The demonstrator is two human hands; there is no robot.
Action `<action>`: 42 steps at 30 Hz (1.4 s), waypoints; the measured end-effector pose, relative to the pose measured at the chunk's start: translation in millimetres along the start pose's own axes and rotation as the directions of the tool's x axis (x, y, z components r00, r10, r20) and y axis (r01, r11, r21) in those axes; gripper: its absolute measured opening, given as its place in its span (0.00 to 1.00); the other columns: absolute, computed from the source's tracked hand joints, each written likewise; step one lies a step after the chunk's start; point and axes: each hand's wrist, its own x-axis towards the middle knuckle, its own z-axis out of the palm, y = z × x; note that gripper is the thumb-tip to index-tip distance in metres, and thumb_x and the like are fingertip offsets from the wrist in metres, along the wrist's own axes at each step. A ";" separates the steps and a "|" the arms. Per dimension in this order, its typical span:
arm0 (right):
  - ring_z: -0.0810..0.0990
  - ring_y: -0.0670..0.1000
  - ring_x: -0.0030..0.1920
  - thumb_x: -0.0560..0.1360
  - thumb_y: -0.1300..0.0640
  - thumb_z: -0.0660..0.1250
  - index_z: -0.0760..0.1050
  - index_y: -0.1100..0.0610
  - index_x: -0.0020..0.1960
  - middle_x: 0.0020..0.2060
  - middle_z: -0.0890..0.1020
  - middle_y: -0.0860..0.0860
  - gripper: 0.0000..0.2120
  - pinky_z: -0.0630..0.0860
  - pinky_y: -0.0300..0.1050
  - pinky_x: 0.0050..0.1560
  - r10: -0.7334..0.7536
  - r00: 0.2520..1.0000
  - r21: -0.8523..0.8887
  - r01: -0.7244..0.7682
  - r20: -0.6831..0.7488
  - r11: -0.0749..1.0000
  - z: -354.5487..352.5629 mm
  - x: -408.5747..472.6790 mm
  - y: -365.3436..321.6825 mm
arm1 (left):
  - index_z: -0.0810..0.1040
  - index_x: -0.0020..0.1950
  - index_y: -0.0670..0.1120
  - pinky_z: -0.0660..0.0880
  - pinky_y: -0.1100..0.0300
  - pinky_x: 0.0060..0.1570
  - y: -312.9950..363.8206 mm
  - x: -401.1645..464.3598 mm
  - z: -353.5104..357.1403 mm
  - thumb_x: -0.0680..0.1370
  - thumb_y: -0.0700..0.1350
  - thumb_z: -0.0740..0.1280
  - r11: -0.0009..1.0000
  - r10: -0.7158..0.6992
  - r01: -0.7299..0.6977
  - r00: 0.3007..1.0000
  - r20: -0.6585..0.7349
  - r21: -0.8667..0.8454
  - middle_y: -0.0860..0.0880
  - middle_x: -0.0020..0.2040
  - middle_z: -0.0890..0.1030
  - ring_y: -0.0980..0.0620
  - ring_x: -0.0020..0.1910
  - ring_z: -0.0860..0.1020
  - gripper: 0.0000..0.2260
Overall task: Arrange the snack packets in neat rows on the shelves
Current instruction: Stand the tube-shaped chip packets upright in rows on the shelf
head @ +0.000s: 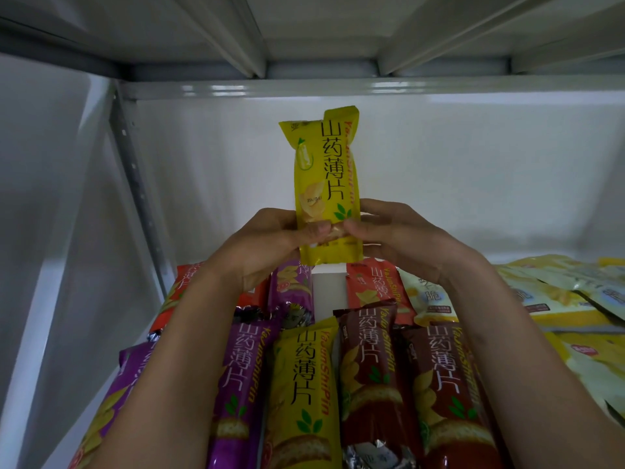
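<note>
I hold a long yellow snack packet (323, 170) upright above the shelf, in front of the white back wall. My left hand (270, 243) pinches its lower left part, thumb on the front. On the lower right side, my right hand (402, 236) grips the same packet. Below, packets lie in rows on the white shelf (328, 289): a purple one (241, 384), a yellow one (306, 394), two brown ones (367, 367), with orange (375, 284) and purple packets (292, 286) behind. A bare gap of shelf shows in the back row under the held packet.
A loose pile of pale yellow packets (558, 292) covers the shelf's right side. A perforated metal upright (135, 184) stands at the left. The shelf above (321, 38) hangs close overhead.
</note>
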 end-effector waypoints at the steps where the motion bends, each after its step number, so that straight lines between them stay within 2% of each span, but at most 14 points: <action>1: 0.86 0.55 0.60 0.73 0.52 0.72 0.79 0.57 0.68 0.60 0.86 0.55 0.25 0.82 0.49 0.62 0.007 1.000 0.034 -0.007 -0.012 0.999 0.8 1.3 -0.2 | 0.82 0.64 0.41 0.81 0.58 0.60 0.0 -0.1 -0.4 0.74 0.46 0.72 1.000 -0.006 0.006 1.000 0.003 0.017 0.46 0.59 0.87 0.49 0.59 0.85 0.20; 3: 0.86 0.57 0.60 0.72 0.51 0.72 0.80 0.60 0.67 0.59 0.86 0.55 0.25 0.82 0.52 0.63 0.003 0.998 0.037 -0.001 -0.065 0.999 0.8 4.2 0.1 | 0.83 0.61 0.43 0.82 0.58 0.59 0.4 -0.6 0.4 0.73 0.46 0.73 0.999 -0.035 0.034 0.999 0.025 0.025 0.46 0.57 0.87 0.49 0.58 0.86 0.18; 6: 0.87 0.59 0.57 0.71 0.53 0.73 0.81 0.62 0.64 0.57 0.87 0.57 0.24 0.82 0.58 0.62 -0.009 0.992 0.003 0.010 -0.129 1.000 -1.1 6.0 2.7 | 0.83 0.64 0.43 0.79 0.52 0.65 0.4 -0.2 2.9 0.73 0.50 0.74 0.998 -0.061 0.060 0.996 0.058 0.026 0.45 0.59 0.87 0.47 0.61 0.85 0.21; 9: 0.87 0.60 0.57 0.71 0.54 0.74 0.81 0.62 0.65 0.58 0.87 0.57 0.24 0.81 0.61 0.63 -0.004 0.994 -0.006 0.003 -0.108 1.000 -2.5 5.7 3.2 | 0.81 0.67 0.41 0.82 0.55 0.58 2.9 -0.2 5.1 0.78 0.49 0.70 0.997 -0.041 0.043 0.999 0.027 -0.065 0.44 0.60 0.86 0.46 0.60 0.85 0.20; 11: 0.86 0.59 0.58 0.71 0.53 0.73 0.81 0.61 0.66 0.59 0.86 0.57 0.25 0.81 0.58 0.64 0.016 0.998 0.007 -0.016 -0.058 1.000 -2.1 4.6 0.2 | 0.81 0.66 0.39 0.84 0.56 0.53 4.2 -0.9 3.9 0.79 0.48 0.70 0.996 -0.034 0.032 0.999 -0.021 -0.081 0.43 0.59 0.87 0.45 0.58 0.86 0.19; 13: 0.85 0.58 0.61 0.73 0.51 0.72 0.80 0.61 0.67 0.60 0.86 0.56 0.25 0.80 0.54 0.65 0.027 0.999 0.047 -0.026 -0.022 0.999 -0.7 4.1 -1.9 | 0.81 0.65 0.39 0.84 0.55 0.52 3.0 -1.0 1.2 0.75 0.48 0.72 0.997 -0.035 0.033 0.999 -0.033 -0.068 0.42 0.58 0.87 0.43 0.58 0.86 0.21; 16: 0.85 0.57 0.61 0.74 0.50 0.71 0.79 0.63 0.67 0.60 0.86 0.56 0.25 0.79 0.53 0.66 -0.026 0.995 0.130 0.038 -0.098 0.991 0.7 7.0 -1.6 | 0.81 0.65 0.38 0.84 0.53 0.55 2.8 -2.1 1.0 0.75 0.48 0.72 0.996 -0.058 0.058 0.998 0.002 -0.064 0.42 0.59 0.87 0.44 0.59 0.86 0.22; 20: 0.86 0.57 0.59 0.73 0.53 0.71 0.81 0.63 0.65 0.58 0.87 0.57 0.23 0.81 0.55 0.64 -0.081 0.982 0.093 0.098 -0.171 0.991 -1.0 8.1 0.7 | 0.81 0.66 0.40 0.83 0.54 0.57 4.5 -1.2 5.8 0.76 0.48 0.71 0.995 -0.016 0.018 1.000 0.019 -0.099 0.43 0.59 0.87 0.45 0.59 0.85 0.21; 23: 0.86 0.56 0.60 0.73 0.54 0.72 0.81 0.63 0.65 0.59 0.86 0.56 0.23 0.81 0.53 0.64 -0.072 0.992 0.073 0.080 -0.100 0.994 -0.7 5.4 -0.7 | 0.82 0.64 0.39 0.83 0.57 0.52 6.9 0.7 2.8 0.75 0.46 0.71 0.988 0.078 -0.088 0.993 -0.083 -0.124 0.43 0.58 0.87 0.46 0.56 0.86 0.19; 26: 0.84 0.56 0.63 0.75 0.52 0.70 0.79 0.63 0.67 0.61 0.85 0.56 0.24 0.80 0.52 0.66 -0.074 0.997 0.094 0.077 -0.033 0.993 4.3 5.4 -2.1 | 0.83 0.62 0.38 0.84 0.55 0.51 6.3 0.9 -3.1 0.73 0.45 0.73 0.989 0.102 -0.116 0.984 -0.146 -0.091 0.42 0.56 0.87 0.43 0.55 0.87 0.19; 30: 0.84 0.58 0.63 0.79 0.51 0.68 0.79 0.64 0.67 0.61 0.85 0.58 0.22 0.78 0.56 0.67 -0.175 0.969 0.136 0.200 -0.173 0.970 12.3 9.6 -0.6 | 0.84 0.62 0.39 0.82 0.48 0.60 4.5 1.7 -1.6 0.72 0.46 0.75 0.994 0.104 -0.107 0.985 -0.136 -0.016 0.43 0.57 0.87 0.43 0.57 0.86 0.20; 34: 0.85 0.59 0.61 0.77 0.51 0.70 0.81 0.64 0.64 0.59 0.86 0.59 0.21 0.79 0.60 0.67 -0.199 0.956 0.080 0.221 -0.215 0.972 10.4 10.5 0.9 | 0.83 0.64 0.41 0.81 0.55 0.61 7.2 1.6 1.1 0.75 0.46 0.72 0.986 0.129 -0.136 0.988 -0.080 -0.093 0.44 0.59 0.87 0.46 0.60 0.85 0.19; 40: 0.85 0.55 0.61 0.76 0.51 0.69 0.82 0.60 0.63 0.59 0.86 0.56 0.19 0.80 0.47 0.60 -0.193 0.976 0.122 0.204 -0.099 0.971 13.4 6.9 -3.8 | 0.84 0.60 0.38 0.81 0.57 0.58 9.7 2.7 -2.1 0.75 0.45 0.72 0.960 0.233 -0.257 0.954 -0.187 -0.114 0.42 0.57 0.87 0.47 0.56 0.85 0.16; 42: 0.85 0.57 0.62 0.77 0.50 0.68 0.81 0.62 0.64 0.59 0.86 0.57 0.21 0.80 0.49 0.60 -0.217 0.968 0.156 0.235 -0.127 0.959 16.2 7.5 -5.2 | 0.84 0.60 0.39 0.81 0.56 0.58 10.1 2.8 -2.1 0.74 0.44 0.73 0.962 0.231 -0.253 0.954 -0.193 -0.101 0.42 0.57 0.87 0.46 0.56 0.85 0.16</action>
